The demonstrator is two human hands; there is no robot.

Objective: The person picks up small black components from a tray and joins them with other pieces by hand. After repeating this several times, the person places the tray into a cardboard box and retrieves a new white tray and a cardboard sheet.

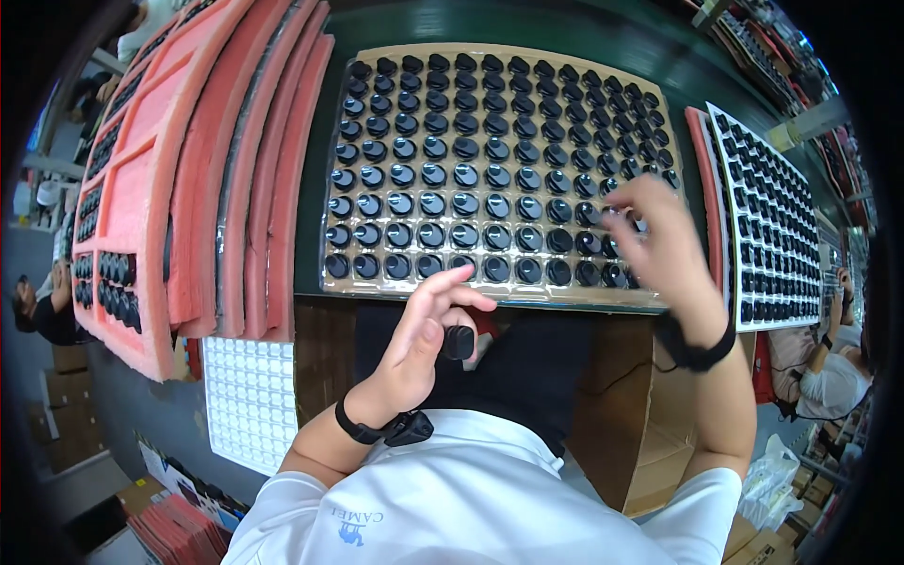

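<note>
A clear plastic tray (471, 288) lies on the bench before me, filled with rows of small black round parts with glossy tops. My left hand (414, 353) is in front of the tray's near edge, palm turned inward. Between its thumb and fingers sits a small black rounded part (459, 343). Over the tray's right side, my right hand (659, 235) is smeared by motion, its thumb and fingertips close to the black parts there. Whether it holds one cannot be made out. Both wrists wear black bands.
Stacked pink foam trays (188, 188), some holding black parts, rise on the left. A white tray of black parts (767, 217) stands on the right beside more pink foam. Lower left is an empty white tray (250, 400); cardboard (659, 452) sits below the bench. Other people work at both sides.
</note>
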